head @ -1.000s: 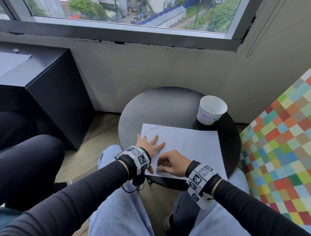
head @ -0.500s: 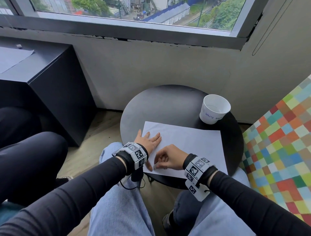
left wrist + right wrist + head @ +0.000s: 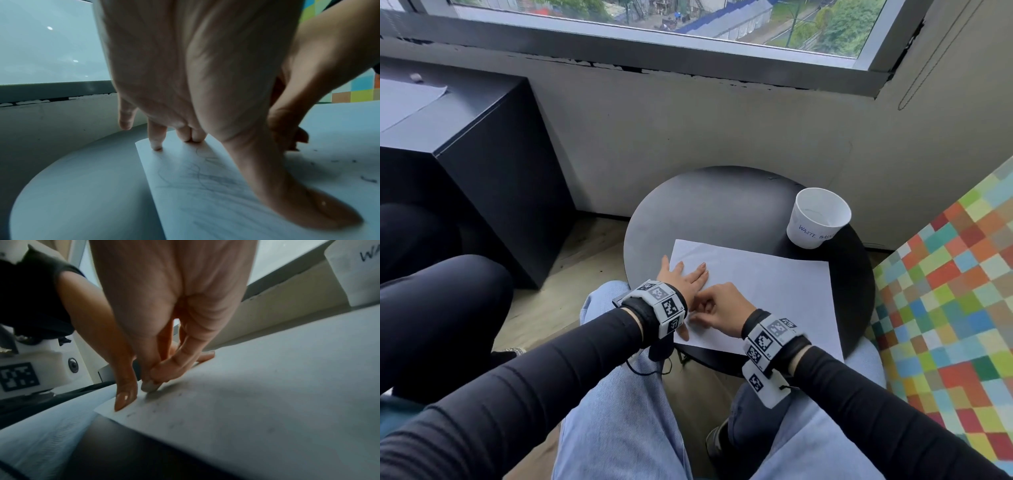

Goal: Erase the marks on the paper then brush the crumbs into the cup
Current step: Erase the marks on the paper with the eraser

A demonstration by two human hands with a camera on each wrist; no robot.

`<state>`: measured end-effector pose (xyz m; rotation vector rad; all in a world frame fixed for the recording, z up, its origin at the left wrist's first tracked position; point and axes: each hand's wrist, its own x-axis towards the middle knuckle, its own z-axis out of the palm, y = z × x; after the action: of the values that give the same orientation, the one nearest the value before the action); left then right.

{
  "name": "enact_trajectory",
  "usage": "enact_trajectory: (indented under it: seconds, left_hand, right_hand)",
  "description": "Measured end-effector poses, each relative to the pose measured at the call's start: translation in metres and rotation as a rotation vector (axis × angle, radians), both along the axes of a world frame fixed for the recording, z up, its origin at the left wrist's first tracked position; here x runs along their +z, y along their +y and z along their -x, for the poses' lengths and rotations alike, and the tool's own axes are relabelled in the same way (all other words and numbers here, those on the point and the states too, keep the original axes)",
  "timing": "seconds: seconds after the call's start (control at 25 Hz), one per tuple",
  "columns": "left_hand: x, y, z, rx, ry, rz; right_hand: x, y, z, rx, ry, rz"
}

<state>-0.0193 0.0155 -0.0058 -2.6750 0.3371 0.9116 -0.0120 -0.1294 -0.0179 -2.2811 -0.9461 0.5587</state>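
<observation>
Right hand (image 3: pixel 722 310) sat just below frame centre in the head view, fingers curled, pinching a small grey-white eraser (image 3: pixel 149 386) between thumb and fingertips. Eraser tip was down on the paper (image 3: pixel 774 291), close to the sheet's near-left corner. Left hand (image 3: pixel 681 279) lay immediately left of it, fingers straight and spread, pressed flat on the sheet; thumb (image 3: pixel 304 203) pinned the paper near its near edge, fingertips (image 3: pixel 156 144) were down at the sheet's left edge, little finger lifted off past that edge. The two hands were touching or nearly so, can't tell which.

Pencil marks (image 3: pixel 205 177) showed under the left palm in the left wrist view. Dark crumbs (image 3: pixel 368 180) were scattered on the sheet to the right of the hands.

The sheet's near edge overhung the round black table (image 3: pixel 715 209) at lower centre, above the knees. Its right half was bare, open room toward the right edge. The back of the tabletop was also uncovered.

White paper cup (image 3: pixel 818 217), handwritten "WASTE" legible, stood upright at the table's right rim, upper right of the sheet, just off its far-right corner, well apart from both hands.

A black cabinet (image 3: pixel 465 164) filled the left of the frame, a checkered multicolour panel (image 3: pixel 955 291) the right, close to the table rim.
</observation>
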Motion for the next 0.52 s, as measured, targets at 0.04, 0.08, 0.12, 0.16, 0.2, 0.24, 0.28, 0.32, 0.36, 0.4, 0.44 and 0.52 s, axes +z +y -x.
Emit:
enact_trajectory:
  seconds: [0.04, 0.08, 0.12, 0.16, 0.2, 0.24, 0.28, 0.32, 0.36, 0.4, 0.44, 0.52]
  left_hand:
    - [-0.001, 0.000, 0.000, 0.002, 0.002, 0.000]
    - [-0.001, 0.000, 0.000, 0.004, -0.001, 0.000]
    - [-0.002, 0.000, 0.001, 0.008, -0.005, 0.000]
    - [-0.003, -0.001, 0.001, 0.012, -0.009, -0.001]
    - [-0.004, -0.001, 0.002, 0.011, -0.011, -0.003]
    - [-0.005, -0.001, 0.001, 0.004, -0.013, -0.004]
    - [-0.006, 0.000, 0.001, -0.001, -0.013, 0.001]
    - [-0.007, 0.001, 0.001, 0.002, -0.010, 0.013]
    - [-0.007, 0.003, 0.001, 0.009, -0.007, 0.029]
    - [-0.006, 0.004, 0.000, 0.015, -0.005, 0.041]
    - [-0.006, 0.005, 0.001, 0.016, -0.002, 0.044]
    - [-0.005, 0.004, 0.000, 0.013, -0.004, 0.035]
  right_hand:
    - [-0.001, -0.001, 0.002, -0.014, 0.001, -0.013]
    - [-0.001, -0.005, 0.001, -0.001, 0.042, -0.007]
    - [0.000, -0.008, -0.001, 0.035, 0.108, 0.016]
    - [0.003, -0.011, -0.003, 0.072, 0.168, 0.047]
    - [0.004, -0.010, -0.005, 0.087, 0.182, 0.068]
    - [0.004, -0.009, -0.006, 0.074, 0.149, 0.072]
    - [0.002, -0.007, -0.005, 0.039, 0.093, 0.056]
    - [-0.001, -0.004, -0.003, -0.007, 0.036, 0.029]
    - [-0.002, -0.004, -0.001, -0.035, 0.016, 0.001]
    - [-0.002, -0.007, 0.000, -0.032, 0.041, -0.016]
    - [-0.002, -0.011, 0.000, 0.001, 0.104, -0.015]
    - [0.003, -0.016, -0.004, 0.102, 0.223, 0.040]
